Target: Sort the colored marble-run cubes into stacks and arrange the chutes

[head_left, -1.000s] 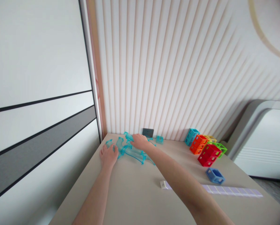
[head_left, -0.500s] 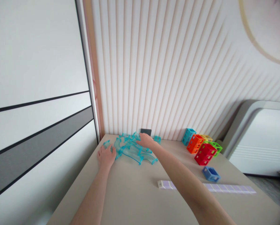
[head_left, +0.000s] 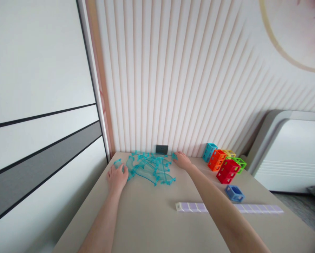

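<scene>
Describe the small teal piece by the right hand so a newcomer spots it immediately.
Behind the beige desk, find the black wall socket. Just right of it, the small teal piece sits at the right hand, unlike the jumbled teal track pieces to the left.

1 blue frame (head_left: 234,193) lies near a lilac strip (head_left: 260,208).

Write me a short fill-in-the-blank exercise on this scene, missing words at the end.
1. Of the left hand and the right hand, the ____ one is nearer the orange block.
2. The block closest to the purple strip is coloured ____.
3. In the picture, the teal pieces lie to the ____ of the red block.

Missing words: right; blue; left.
</scene>
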`<move>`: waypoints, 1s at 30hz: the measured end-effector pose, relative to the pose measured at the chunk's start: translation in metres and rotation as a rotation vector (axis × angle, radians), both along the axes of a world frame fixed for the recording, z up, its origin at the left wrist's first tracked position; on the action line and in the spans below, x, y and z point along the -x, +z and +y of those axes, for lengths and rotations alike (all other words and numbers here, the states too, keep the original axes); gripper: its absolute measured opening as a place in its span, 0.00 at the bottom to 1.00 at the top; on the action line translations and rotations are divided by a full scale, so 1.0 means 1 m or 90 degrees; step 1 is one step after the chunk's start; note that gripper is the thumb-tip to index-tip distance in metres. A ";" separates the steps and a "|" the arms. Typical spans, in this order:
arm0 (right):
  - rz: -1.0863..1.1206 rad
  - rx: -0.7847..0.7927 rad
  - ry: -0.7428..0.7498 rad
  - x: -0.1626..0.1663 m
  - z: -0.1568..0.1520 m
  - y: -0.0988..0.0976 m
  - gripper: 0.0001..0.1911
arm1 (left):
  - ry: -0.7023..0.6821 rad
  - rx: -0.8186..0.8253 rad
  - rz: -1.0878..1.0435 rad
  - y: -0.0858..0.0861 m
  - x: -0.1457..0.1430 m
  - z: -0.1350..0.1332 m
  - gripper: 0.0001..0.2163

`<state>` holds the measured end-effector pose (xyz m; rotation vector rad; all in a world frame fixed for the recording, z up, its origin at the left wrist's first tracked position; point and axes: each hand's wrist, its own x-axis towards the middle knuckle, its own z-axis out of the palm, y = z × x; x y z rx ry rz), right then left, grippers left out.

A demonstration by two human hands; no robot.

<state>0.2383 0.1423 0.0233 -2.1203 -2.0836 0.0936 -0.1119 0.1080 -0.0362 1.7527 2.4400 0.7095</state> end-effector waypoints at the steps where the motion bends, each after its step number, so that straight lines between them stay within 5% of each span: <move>1: -0.006 0.004 -0.004 -0.003 -0.002 -0.002 0.17 | 0.000 0.000 0.001 0.000 0.000 0.000 0.20; 11: 0.059 -0.074 -0.032 0.015 0.005 0.019 0.16 | -0.001 0.001 0.004 0.001 -0.001 0.000 0.21; 21: 0.091 -0.101 0.160 0.100 0.000 0.044 0.18 | -0.005 0.013 -0.003 0.001 0.000 0.001 0.22; 25: 0.062 -0.116 0.189 0.092 -0.033 0.052 0.18 | -0.007 0.014 -0.015 0.000 0.001 0.002 0.22; 30: 0.010 -0.143 0.117 0.028 -0.120 0.045 0.14 | -0.022 -0.006 -0.037 -0.003 0.003 0.002 0.23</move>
